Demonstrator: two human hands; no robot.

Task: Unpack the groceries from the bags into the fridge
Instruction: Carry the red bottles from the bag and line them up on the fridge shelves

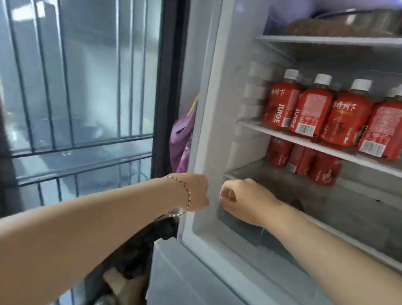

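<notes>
Head view: left hand (195, 193) at fridge (212, 102) frame, fingers hidden; right hand (244, 202) curled by drawer (240, 231) (we cannot tell either grip). Bottles (310, 111) stand on shelf (300, 141); we think a hard tug could topple them

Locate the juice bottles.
Head view, right half: the juice bottles stand in a row on the middle shelf of the fridge, above the right hand, below the top shelf.

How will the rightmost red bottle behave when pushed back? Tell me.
The bottle probably feels heavy for its size: it looks full. Squat and upright on the smooth shelf, it should slide rather than tip. A cap behind it suggests another bottle may block it.
</notes>
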